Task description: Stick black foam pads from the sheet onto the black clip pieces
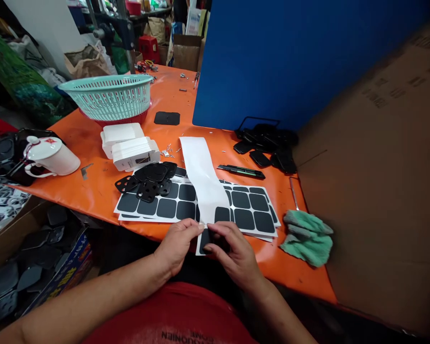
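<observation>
A long white backing strip (202, 167) with a few black rounded-square stickers runs over the table to its front edge. My left hand (177, 243) is closed, pinching the strip's left edge between thumb and forefinger. Close beside it, my right hand (236, 255) closes thumb and fingers around a black sticker (205, 241) near the strip's end; whether the sticker is partly lifted is hidden. Beneath the strip lie sheets (166, 208) of the same stickers. Black plates with holes (149, 190) are heaped on the sheets' left part.
Behind the sheets lies a utility knife (241, 171). White boxes (135, 152), a lidded mug (53, 156) and a mint basket (109, 98) stand left. Black parts (267, 143) are piled right, near a green cloth (307, 237). A blue panel (290, 62) and cardboard (376, 181) bound the right.
</observation>
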{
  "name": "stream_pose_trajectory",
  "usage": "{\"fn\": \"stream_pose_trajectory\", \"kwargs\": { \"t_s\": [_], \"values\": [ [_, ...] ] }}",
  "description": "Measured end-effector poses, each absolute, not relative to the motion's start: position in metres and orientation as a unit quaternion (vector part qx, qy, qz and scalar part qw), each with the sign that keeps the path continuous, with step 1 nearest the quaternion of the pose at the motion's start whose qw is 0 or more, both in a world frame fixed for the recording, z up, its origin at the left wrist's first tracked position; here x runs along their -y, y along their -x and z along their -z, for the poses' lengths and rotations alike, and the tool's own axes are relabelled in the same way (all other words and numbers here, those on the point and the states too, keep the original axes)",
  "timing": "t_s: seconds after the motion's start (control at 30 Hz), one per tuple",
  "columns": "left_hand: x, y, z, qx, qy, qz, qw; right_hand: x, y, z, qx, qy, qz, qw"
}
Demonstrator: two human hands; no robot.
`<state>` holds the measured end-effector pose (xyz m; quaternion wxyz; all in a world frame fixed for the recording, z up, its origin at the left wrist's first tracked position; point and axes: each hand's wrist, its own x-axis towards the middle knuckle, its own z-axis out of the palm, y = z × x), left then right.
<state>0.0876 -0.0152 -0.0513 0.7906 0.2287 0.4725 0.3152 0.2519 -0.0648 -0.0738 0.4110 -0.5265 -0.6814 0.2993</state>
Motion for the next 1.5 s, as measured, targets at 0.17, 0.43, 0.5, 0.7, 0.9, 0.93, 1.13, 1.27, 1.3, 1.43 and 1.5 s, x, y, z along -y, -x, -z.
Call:
{"fn": "stream_pose_trajectory", "kwargs": {
  "t_s": [0.17, 0.43, 0.5, 0.7, 0.9, 0.93, 1.13, 1.27, 1.3, 1.43, 1.5],
  "values": [
    [0.017, -0.085, 0.045, -0.486, -0.281, -0.297, 0.773, 0.062, -0.248, 0.073, 0.718, 0.51, -0.211, 0.424],
    [0.021, -0.087, 0.044, -0.473, -0.244, -0.345, 0.773, 0.063, -0.237, 0.072, 0.745, 0.5, -0.108, 0.428],
    [0.022, -0.087, 0.046, -0.476, -0.232, -0.346, 0.775, 0.063, -0.237, 0.072, 0.742, 0.501, -0.121, 0.43],
    [0.026, -0.087, 0.05, -0.477, -0.189, -0.355, 0.781, 0.068, -0.235, 0.074, 0.744, 0.502, -0.092, 0.432],
    [0.024, -0.085, 0.053, -0.491, -0.186, -0.32, 0.788, 0.069, -0.239, 0.075, 0.75, 0.506, -0.109, 0.412],
    [0.024, -0.084, 0.053, -0.5, -0.19, -0.305, 0.788, 0.069, -0.24, 0.075, 0.747, 0.511, -0.113, 0.41],
    [0.022, -0.083, 0.051, -0.477, -0.181, -0.301, 0.806, 0.071, -0.242, 0.071, 0.766, 0.507, -0.099, 0.382],
    [0.022, -0.083, 0.05, -0.446, -0.186, -0.302, 0.822, 0.07, -0.24, 0.067, 0.773, 0.493, -0.105, 0.384],
    [0.021, -0.083, 0.051, -0.445, -0.186, -0.299, 0.823, 0.071, -0.24, 0.065, 0.775, 0.488, -0.108, 0.386],
    [0.014, -0.083, 0.063, -0.501, -0.271, -0.289, 0.77, 0.077, -0.244, 0.053, 0.784, 0.452, -0.143, 0.4],
    [0.011, -0.082, 0.069, -0.529, -0.35, -0.272, 0.724, 0.084, -0.251, 0.042, 0.746, 0.47, -0.196, 0.43]
  ]
}}
